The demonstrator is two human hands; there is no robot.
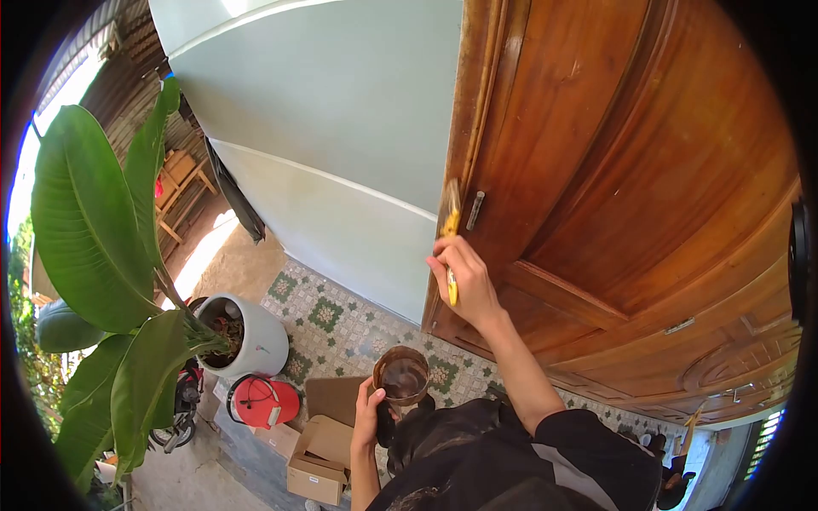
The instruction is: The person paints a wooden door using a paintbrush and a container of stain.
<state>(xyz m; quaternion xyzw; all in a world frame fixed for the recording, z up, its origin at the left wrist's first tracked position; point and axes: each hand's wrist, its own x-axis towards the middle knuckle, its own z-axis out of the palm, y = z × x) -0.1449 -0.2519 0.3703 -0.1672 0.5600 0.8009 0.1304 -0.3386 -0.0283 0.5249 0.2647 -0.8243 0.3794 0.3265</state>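
Observation:
My right hand is closed round the yellow handle of a paintbrush. The bristles point up and lie against the brown wooden door frame, close to the pale wall. Just right of the brush, a small metal bolt or handle sits on the wooden door. Low in the view, my left hand grips a round brown-stained cup by its side. Dark liquid shows inside the cup. Part of the left hand's fingers is hidden behind the cup.
A white pot with a large-leaved plant stands at left. Near it are a red bucket and an open cardboard box on the floor. The pale blue wall meets a patterned tile floor.

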